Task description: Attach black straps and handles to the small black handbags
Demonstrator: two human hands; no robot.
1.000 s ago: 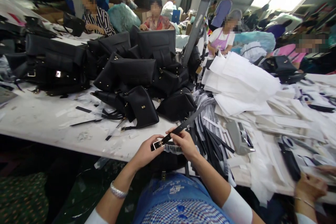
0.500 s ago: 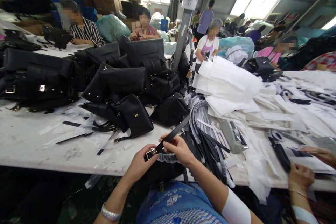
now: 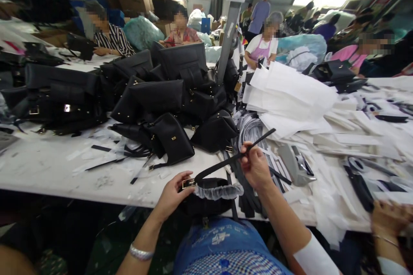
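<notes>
My left hand [image 3: 176, 193] is closed on a gold-coloured buckle [image 3: 189, 184] at one end of a black strap [image 3: 222, 164]. Closed around the strap further along is my right hand [image 3: 256, 166], and the strap's free end sticks out past it up and to the right. Below the strap, at the table's front edge, is a black bag [image 3: 206, 206]. Crinkled clear plastic [image 3: 219, 191] wraps a band across the top of this bag. My left fingers hide part of the buckle.
Black bags [image 3: 155, 96] are heaped behind my hands. A bundle of dark straps [image 3: 250, 131], a grey tape dispenser [image 3: 295, 167] and white sheets [image 3: 287, 92] lie to the right. A metal post [image 3: 227, 43] rises behind. A co-worker's hand [image 3: 390, 219] is at the far right.
My right hand has moved right and slightly up along the strap, away from the buckle. The strap now stretches between both hands. My left hand stays at the buckle. The view has shifted slightly.
</notes>
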